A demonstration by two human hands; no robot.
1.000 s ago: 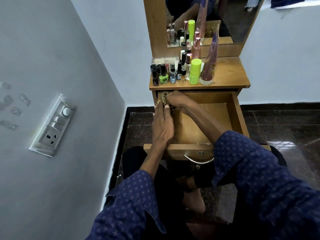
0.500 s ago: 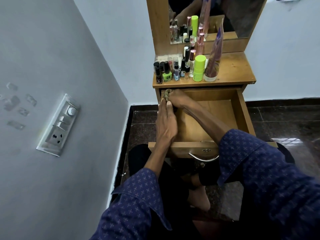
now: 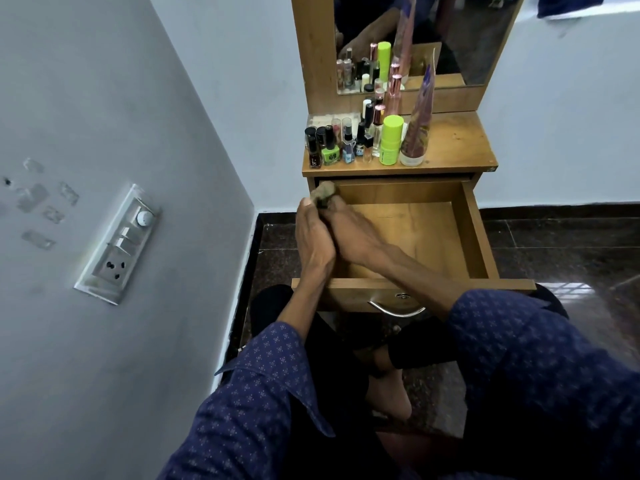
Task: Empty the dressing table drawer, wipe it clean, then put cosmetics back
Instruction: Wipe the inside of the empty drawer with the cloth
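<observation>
The wooden drawer [image 3: 476, 237] of the dressing table is pulled out and its floor is bare. My right hand [image 3: 351, 237] reaches across to the drawer's back left corner and grips a crumpled brownish cloth [image 3: 322, 193] against the left wall. My left hand [image 3: 313, 242] lies along that left wall with its fingers straight, beside the right hand. The cosmetics stand on the tabletop [image 3: 457, 143]: several nail polish bottles [image 3: 329, 148], small spray bottles, a lime green stick [image 3: 390, 140] and a tall cone-shaped tube [image 3: 418, 133].
A mirror [image 3: 450, 36] rises behind the tabletop. A grey wall with a switch and socket panel [image 3: 119, 244] is close on the left. The drawer's metal handle [image 3: 398, 308] is just above my knees. Dark polished floor lies to the right.
My right hand has shifted the cloth slightly left, up against the left wall at the back corner. My left hand has stayed on the drawer's left side.
</observation>
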